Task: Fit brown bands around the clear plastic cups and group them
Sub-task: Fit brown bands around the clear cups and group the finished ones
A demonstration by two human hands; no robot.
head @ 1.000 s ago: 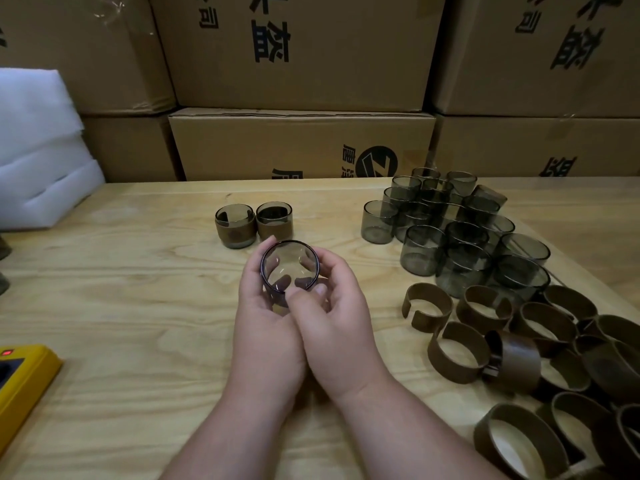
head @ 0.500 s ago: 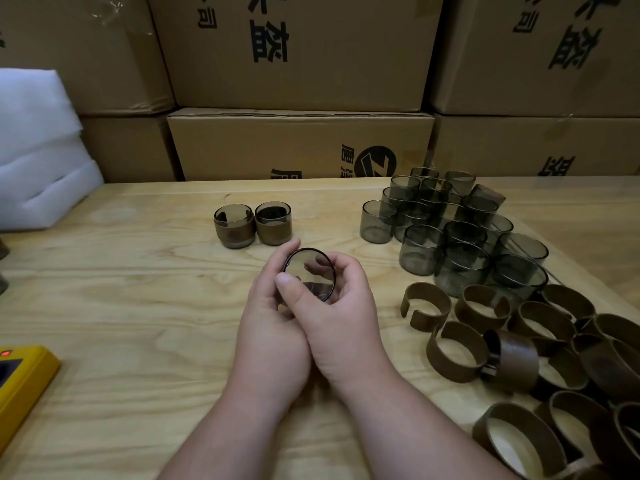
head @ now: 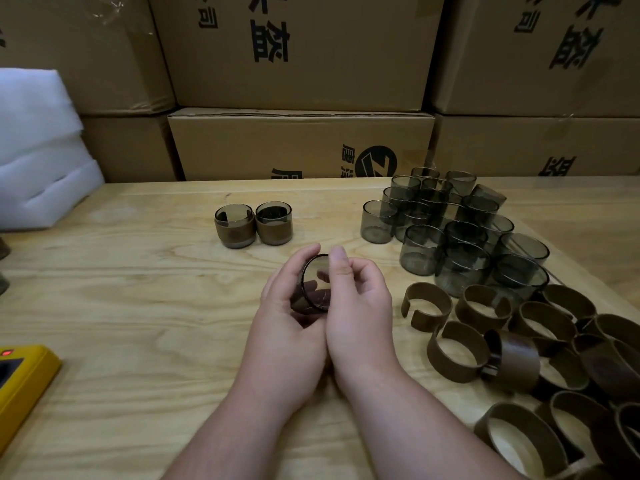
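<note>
A smoky clear cup (head: 313, 284) with a brown band round it is tilted on its side above the table's middle, mouth toward my right hand. My left hand (head: 287, 323) cups it from the left and below. My right hand (head: 360, 306) holds it from the right, thumb on the rim. Two banded cups (head: 254, 227) stand side by side behind my hands. Several bare cups (head: 446, 230) cluster at the back right. A heap of loose brown bands (head: 540, 348) lies at the right front.
The wooden table (head: 138, 306) carries a yellow device (head: 20, 386) at its left front edge. White foam blocks (head: 38, 147) sit at the back left. Stacked cardboard boxes (head: 301, 143) wall off the far side.
The cup has turned in my hands from mouth-up toward me to lying tilted sideways, and both hands have shifted slightly right.
</note>
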